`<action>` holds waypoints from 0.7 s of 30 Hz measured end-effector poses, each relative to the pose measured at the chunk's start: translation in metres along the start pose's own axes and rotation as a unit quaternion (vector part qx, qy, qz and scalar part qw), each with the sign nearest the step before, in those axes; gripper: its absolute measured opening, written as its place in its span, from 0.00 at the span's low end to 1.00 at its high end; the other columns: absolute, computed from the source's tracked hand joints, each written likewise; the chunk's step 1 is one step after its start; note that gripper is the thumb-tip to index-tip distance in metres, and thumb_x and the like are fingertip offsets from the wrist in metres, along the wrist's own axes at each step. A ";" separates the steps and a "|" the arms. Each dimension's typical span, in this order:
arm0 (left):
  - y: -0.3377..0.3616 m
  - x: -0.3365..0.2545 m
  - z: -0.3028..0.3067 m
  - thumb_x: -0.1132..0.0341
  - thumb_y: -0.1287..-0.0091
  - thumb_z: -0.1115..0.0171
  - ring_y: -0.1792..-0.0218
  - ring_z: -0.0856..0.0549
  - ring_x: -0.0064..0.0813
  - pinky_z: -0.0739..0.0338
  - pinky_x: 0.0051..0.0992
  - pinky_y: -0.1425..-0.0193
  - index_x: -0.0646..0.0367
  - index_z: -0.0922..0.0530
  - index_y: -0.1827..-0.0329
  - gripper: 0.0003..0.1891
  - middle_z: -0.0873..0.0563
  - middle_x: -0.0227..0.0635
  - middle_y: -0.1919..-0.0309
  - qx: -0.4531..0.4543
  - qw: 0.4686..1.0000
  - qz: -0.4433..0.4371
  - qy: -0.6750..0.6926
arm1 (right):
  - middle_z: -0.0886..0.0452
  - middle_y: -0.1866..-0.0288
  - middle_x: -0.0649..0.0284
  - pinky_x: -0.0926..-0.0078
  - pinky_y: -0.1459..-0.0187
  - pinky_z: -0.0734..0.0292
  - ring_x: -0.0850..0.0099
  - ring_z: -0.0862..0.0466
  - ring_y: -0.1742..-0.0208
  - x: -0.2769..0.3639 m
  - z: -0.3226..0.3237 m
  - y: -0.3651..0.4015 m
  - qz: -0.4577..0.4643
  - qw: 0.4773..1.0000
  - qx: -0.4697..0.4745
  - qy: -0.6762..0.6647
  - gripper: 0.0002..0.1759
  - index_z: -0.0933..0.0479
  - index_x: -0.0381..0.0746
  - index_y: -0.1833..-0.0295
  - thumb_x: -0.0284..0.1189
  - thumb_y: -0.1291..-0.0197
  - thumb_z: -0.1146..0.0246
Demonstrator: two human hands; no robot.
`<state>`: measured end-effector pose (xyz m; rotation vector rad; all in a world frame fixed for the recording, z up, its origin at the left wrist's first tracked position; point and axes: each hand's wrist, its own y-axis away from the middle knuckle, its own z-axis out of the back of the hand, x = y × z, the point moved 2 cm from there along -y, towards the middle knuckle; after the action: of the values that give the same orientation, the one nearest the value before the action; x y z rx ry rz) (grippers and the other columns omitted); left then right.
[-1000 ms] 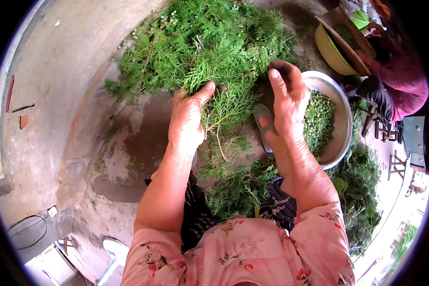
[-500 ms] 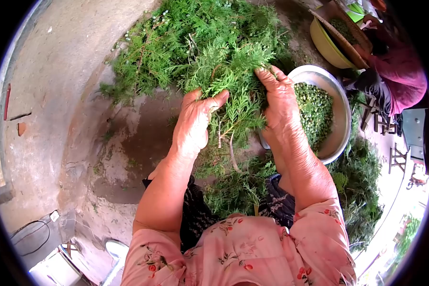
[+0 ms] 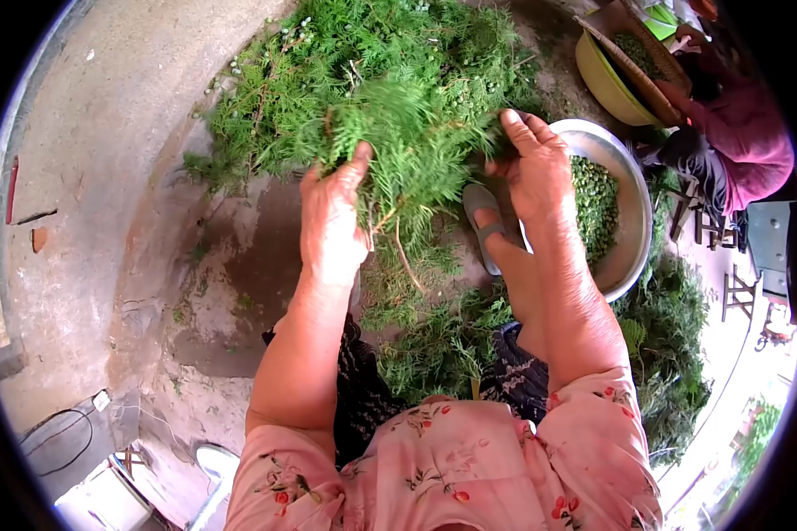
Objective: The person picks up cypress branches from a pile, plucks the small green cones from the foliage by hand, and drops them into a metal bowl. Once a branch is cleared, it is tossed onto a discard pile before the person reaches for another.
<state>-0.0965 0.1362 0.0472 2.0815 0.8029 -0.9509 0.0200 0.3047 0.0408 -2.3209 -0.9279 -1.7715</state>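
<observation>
My left hand point(image 3: 335, 208) is closed round a green conifer branch point(image 3: 398, 150) with flat, feathery sprays; its bare woody stems hang down below the thumb. The sprays are smeared by motion. Just right of the branch is my right hand point(image 3: 540, 173), its fingers curled in; whatever they may hold is hidden. Beside and partly behind that hand stands a metal basin point(image 3: 633, 190) with many small green cones point(image 3: 598, 208) in it. Beyond both hands lies a big heap of conifer branches point(image 3: 274, 115), some bearing pale cones.
More cut branches point(image 3: 443, 345) lie between my knees, and another pile point(image 3: 669, 354) is at the right. A person in a pink top point(image 3: 753, 146) sits at the upper right by a yellow tub point(image 3: 607, 84) and a woven tray point(image 3: 624, 66). My shoe point(image 3: 483, 221) is near the basin.
My left hand has moved left with the branch, which swings and blurs. My right hand has come away from the sprays towards the right, uncovering my shoe.
</observation>
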 end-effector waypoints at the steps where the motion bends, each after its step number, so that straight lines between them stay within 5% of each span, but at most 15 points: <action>1: -0.007 0.003 0.008 0.61 0.47 0.31 0.55 0.22 0.32 0.21 0.37 0.57 0.69 0.44 0.40 0.38 0.23 0.43 0.54 -0.047 0.998 0.021 0.021 | 0.22 0.71 0.67 0.78 0.76 0.26 0.80 0.25 0.76 0.001 -0.001 0.001 0.000 1.000 0.001 0.000 0.08 0.24 0.35 0.60 0.29 0.41 0.41; 2: -0.011 0.004 0.013 0.60 0.48 0.29 0.51 0.24 0.33 0.24 0.36 0.51 0.68 0.52 0.38 0.44 0.26 0.44 0.49 -0.045 0.998 0.022 0.030 | 0.22 0.71 0.67 0.79 0.75 0.26 0.79 0.25 0.76 0.002 -0.003 0.002 -0.002 1.000 -0.009 0.004 0.09 0.24 0.35 0.60 0.29 0.41 0.41; 7: -0.016 0.008 0.016 0.63 0.47 0.30 0.45 0.29 0.30 0.35 0.34 0.41 0.66 0.46 0.40 0.38 0.26 0.41 0.48 -0.072 0.997 -0.017 0.037 | 0.21 0.72 0.66 0.82 0.70 0.27 0.79 0.25 0.75 -0.011 -0.011 0.011 0.016 0.993 0.001 0.119 0.09 0.23 0.35 0.60 0.29 0.42 0.40; 9: -0.011 0.005 0.008 0.67 0.46 0.31 0.45 0.29 0.29 0.34 0.35 0.43 0.62 0.47 0.39 0.37 0.27 0.40 0.47 -0.065 0.996 -0.027 0.048 | 0.20 0.74 0.64 0.82 0.70 0.29 0.79 0.26 0.75 0.000 -0.027 0.031 -0.057 0.980 0.057 0.183 0.13 0.21 0.34 0.61 0.34 0.46 0.35; 12: -0.008 0.007 0.004 0.72 0.46 0.32 0.50 0.25 0.28 0.31 0.32 0.47 0.61 0.38 0.42 0.30 0.23 0.39 0.51 -0.073 0.995 -0.016 0.069 | 0.21 0.75 0.65 0.80 0.70 0.29 0.79 0.27 0.75 -0.010 -0.038 0.035 -0.021 0.957 0.179 0.226 0.17 0.22 0.31 0.63 0.35 0.49 0.33; 16: -0.007 0.007 -0.004 0.80 0.47 0.37 0.64 0.19 0.27 0.25 0.25 0.57 0.63 0.24 0.60 0.11 0.17 0.36 0.65 -0.003 0.997 -0.061 0.056 | 0.21 0.73 0.68 0.83 0.68 0.30 0.82 0.27 0.72 -0.021 -0.041 0.034 -0.011 0.976 0.158 0.152 0.10 0.22 0.33 0.63 0.28 0.49 0.33; 21: -0.004 0.005 -0.006 0.82 0.47 0.39 0.67 0.17 0.29 0.24 0.25 0.61 0.66 0.24 0.60 0.11 0.17 0.38 0.65 0.022 0.998 -0.043 0.045 | 0.20 0.70 0.70 0.84 0.65 0.29 0.84 0.27 0.69 -0.019 -0.042 0.035 0.024 0.977 0.166 0.132 0.08 0.21 0.35 0.62 0.22 0.50 0.34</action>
<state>-0.0947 0.1437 0.0448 2.1560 0.9320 -0.9340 -0.0014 0.2515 0.0478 -1.8385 -1.0203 -1.6990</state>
